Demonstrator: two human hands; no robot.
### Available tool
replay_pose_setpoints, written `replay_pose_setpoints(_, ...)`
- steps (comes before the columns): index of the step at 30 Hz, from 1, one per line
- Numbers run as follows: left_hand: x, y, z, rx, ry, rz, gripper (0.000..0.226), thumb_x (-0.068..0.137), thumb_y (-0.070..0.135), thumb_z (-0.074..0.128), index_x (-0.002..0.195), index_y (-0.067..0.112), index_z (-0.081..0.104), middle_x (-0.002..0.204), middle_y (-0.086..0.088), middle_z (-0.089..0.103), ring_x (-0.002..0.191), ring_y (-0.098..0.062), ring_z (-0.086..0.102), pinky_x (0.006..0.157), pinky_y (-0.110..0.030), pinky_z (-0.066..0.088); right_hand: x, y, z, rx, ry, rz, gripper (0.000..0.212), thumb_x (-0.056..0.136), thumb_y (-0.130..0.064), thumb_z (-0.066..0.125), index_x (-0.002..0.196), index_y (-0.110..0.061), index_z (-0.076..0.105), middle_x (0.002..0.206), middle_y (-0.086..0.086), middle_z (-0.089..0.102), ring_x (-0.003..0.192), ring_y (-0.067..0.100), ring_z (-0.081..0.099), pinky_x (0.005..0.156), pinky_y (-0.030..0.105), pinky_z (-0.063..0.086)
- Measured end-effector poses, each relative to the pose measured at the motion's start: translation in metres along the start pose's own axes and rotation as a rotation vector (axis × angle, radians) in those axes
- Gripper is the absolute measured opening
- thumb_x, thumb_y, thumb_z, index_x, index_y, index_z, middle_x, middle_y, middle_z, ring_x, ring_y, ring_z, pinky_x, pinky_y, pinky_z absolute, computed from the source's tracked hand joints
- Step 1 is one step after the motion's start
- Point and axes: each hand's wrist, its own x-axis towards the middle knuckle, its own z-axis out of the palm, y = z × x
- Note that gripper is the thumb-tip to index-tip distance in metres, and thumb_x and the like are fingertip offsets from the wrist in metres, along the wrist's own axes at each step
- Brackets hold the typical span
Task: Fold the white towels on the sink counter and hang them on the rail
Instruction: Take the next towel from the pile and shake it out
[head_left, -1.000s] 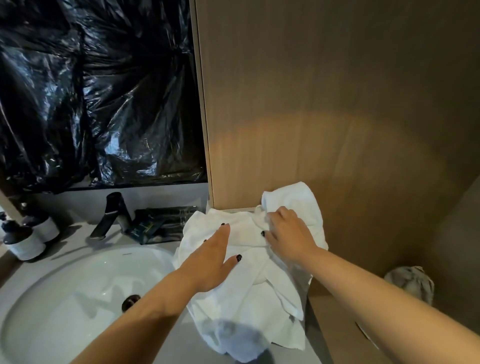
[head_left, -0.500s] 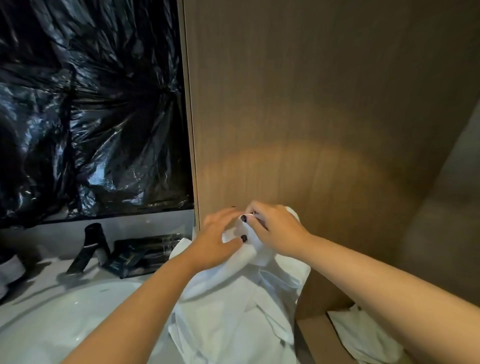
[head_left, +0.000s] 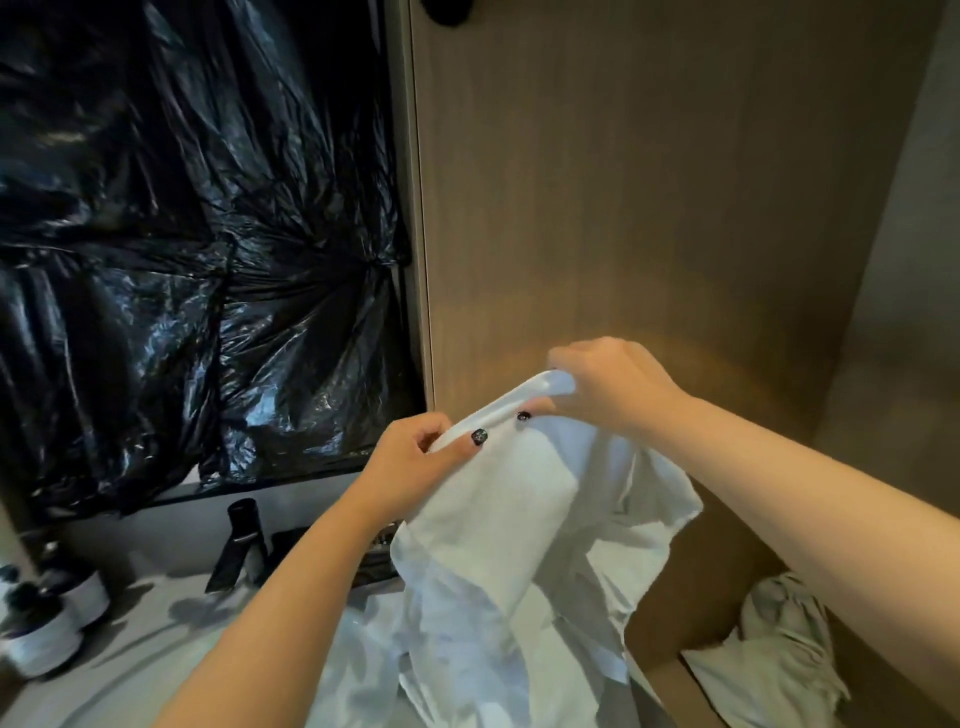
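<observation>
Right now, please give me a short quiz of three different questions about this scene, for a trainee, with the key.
1. True or false: both hands pinch the top edge of the white towel.
2. Multiple choice: what covers the wall above the counter on the left? A) black plastic sheet B) a curtain C) white tiles
3. Fill in: the dark faucet stands ___ the left forearm in the picture.

Key
1. True: the left hand and the right hand both grip the lifted edge.
2. A: the black plastic sheet.
3. Left of: the faucet is left of the forearm.
</observation>
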Motion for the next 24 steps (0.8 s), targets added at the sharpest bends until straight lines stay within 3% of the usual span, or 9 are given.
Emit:
replay_pose_setpoints(5,-0.032,0.004,-0.023,-0.209,0.06,-0.103,0.024,0.089,0.031,0.071,0.082,0.012,0.058,0.075,-0.006,0.056,0.067,-0.018,0.054,0.058,-0.03,0.042,-0.001,-0.017,-0.028,-0.026,0.067,0.034,0.06,0.079,-0.071,0.06,0.071,-0.013,0.047,0.06,-0.003,0.047,0.058,0.025,0.046,0.049,0.033,0.032)
replay_pose_setpoints(8,-0.055,0.019,-0.029,-0.575,0.103,-0.157,0.019,0.078,0.04,0.075,0.079,0.025,0.064,0.087,-0.009,0.066,0.075,-0.023,0.065,0.063,-0.036,0.054,-0.012,-0.036,-0.042,0.012,0.147,0.064,0.06,0.076,-0.074,0.055,0.062,-0.02,0.035,0.051,-0.006,0.039,0.05,0.024,0.038,0.045,0.03,0.028)
replay_pose_setpoints(11,-0.073,0.029,-0.029,-0.916,0.148,-0.213,0.029,0.082,0.036,0.075,0.104,0.019,0.067,0.106,-0.011,0.074,0.095,-0.028,0.072,0.081,-0.046,0.06,-0.028,-0.048,-0.051,0.098,0.162,0.126,0.062,0.077,-0.076,0.046,0.066,-0.014,0.047,0.052,-0.004,0.046,0.048,0.02,0.044,0.045,0.031,0.034)
replay_pose_setpoints(13,-0.079,0.035,-0.027,-0.919,0.205,-0.279,0.033,0.086,0.034,0.069,0.114,0.016,0.065,0.11,-0.01,0.073,0.102,-0.03,0.071,0.088,-0.049,0.058,-0.043,-0.054,-0.055,0.156,0.167,0.166,0.052,0.083,-0.067,0.053,0.069,-0.016,0.053,0.055,-0.003,0.052,0.05,0.02,0.049,0.047,0.034,0.041)
replay_pose_setpoints(15,-0.082,0.043,-0.023,-0.837,0.251,-0.336,0.021,0.095,0.032,0.063,0.109,0.018,0.068,0.106,-0.006,0.075,0.103,-0.028,0.07,0.093,-0.05,0.055,-0.059,-0.06,-0.058,0.178,0.132,0.212,0.048,0.086,-0.061,0.055,0.076,-0.014,0.058,0.061,0.002,0.058,0.054,0.023,0.055,0.053,0.041,0.051)
replay_pose_setpoints(17,-0.088,0.052,-0.017,-0.786,0.308,-0.34,0.015,0.097,0.03,0.061,0.102,0.019,0.07,0.1,-0.004,0.076,0.099,-0.025,0.071,0.09,-0.046,0.057,-0.077,-0.061,-0.059,0.216,0.083,0.257,0.042,0.088,-0.055,0.057,0.083,-0.013,0.063,0.068,0.003,0.062,0.06,0.024,0.059,0.059,0.047,0.055)
replay_pose_setpoints(19,-0.095,0.059,-0.009,-0.79,0.351,-0.279,0.013,0.096,0.027,0.063,0.098,0.017,0.071,0.094,-0.005,0.076,0.089,-0.02,0.073,0.077,-0.039,0.062,-0.097,-0.062,-0.06,0.297,0.08,0.267,0.028,0.091,-0.042,0.063,0.087,-0.016,0.069,0.073,0.0,0.066,0.065,0.02,0.061,0.063,0.045,0.054)
replay_pose_setpoints(21,-0.104,0.069,0.001,-0.788,0.359,-0.223,0.011,0.095,0.025,0.065,0.095,0.016,0.071,0.088,-0.001,0.076,0.076,-0.011,0.072,0.06,-0.027,0.059,-0.116,-0.06,-0.063,0.355,0.088,0.298,0.018,0.092,-0.03,0.066,0.088,-0.015,0.075,0.076,-0.004,0.069,0.069,0.016,0.061,0.062,0.037,0.05)
replay_pose_setpoints(24,-0.116,0.083,0.015,-0.765,0.342,-0.225,0.014,0.095,0.028,0.064,0.088,0.016,0.069,0.078,0.005,0.073,0.067,-0.007,0.067,0.058,-0.023,0.055,-0.142,-0.053,-0.07,0.395,0.05,0.359,0.012,0.093,-0.021,0.066,0.091,-0.017,0.077,0.081,-0.006,0.071,0.075,0.011,0.062,0.061,0.023,0.043)
